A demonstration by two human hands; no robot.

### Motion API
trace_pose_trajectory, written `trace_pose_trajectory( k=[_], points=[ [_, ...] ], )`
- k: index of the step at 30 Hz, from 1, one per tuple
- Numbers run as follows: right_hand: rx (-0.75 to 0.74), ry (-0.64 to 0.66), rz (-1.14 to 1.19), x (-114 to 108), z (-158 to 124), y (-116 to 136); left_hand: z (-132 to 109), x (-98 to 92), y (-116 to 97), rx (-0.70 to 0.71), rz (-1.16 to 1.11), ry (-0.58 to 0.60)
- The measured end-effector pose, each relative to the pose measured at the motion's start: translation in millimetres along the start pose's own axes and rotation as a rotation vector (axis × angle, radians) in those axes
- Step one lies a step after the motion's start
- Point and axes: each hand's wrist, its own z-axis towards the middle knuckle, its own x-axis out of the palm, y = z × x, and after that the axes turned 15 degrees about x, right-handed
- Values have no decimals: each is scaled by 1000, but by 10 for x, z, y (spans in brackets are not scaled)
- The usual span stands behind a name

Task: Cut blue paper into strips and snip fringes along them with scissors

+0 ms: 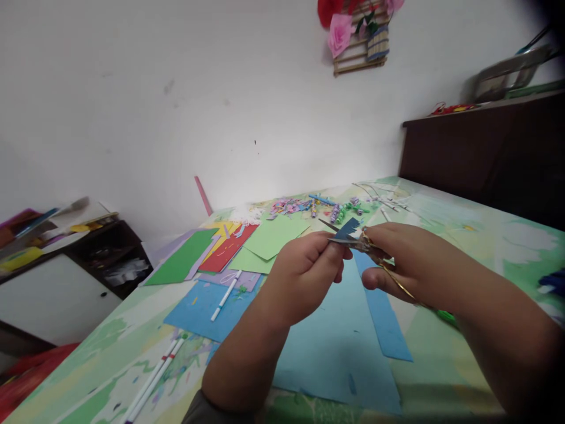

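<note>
**A person is trimming a small blue paper piece (347,229) with scissors (367,242) above a paper-strewn counter (463,235).**

The left hand (304,265) is pinching the piece between thumb and fingertips, holding it in the air over a blue strip (384,318) and a light blue sheet (335,353). The right hand (408,259) is gripping the gold scissor handles, the blades meeting the paper's edge. A clean cut probably calls for taut paper, short bites, and fingertips held back from the blades.

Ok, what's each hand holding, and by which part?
The left hand pinches a blue paper scrap by its near edge; the right hand holds scissors by the handles.
</note>
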Motion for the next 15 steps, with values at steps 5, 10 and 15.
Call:
trace_pose_trajectory(
  k=[5, 10, 15],
  points=[
    [-28, 23, 38, 31, -23, -25, -12, 42, 23, 59, 70, -39],
    [7, 27, 27, 19, -28, -19, -14, 66, 36, 60, 37, -113],
    [-16, 53, 73, 19, -33, 17, -9, 71, 24, 67, 35, -97]
  ],
)
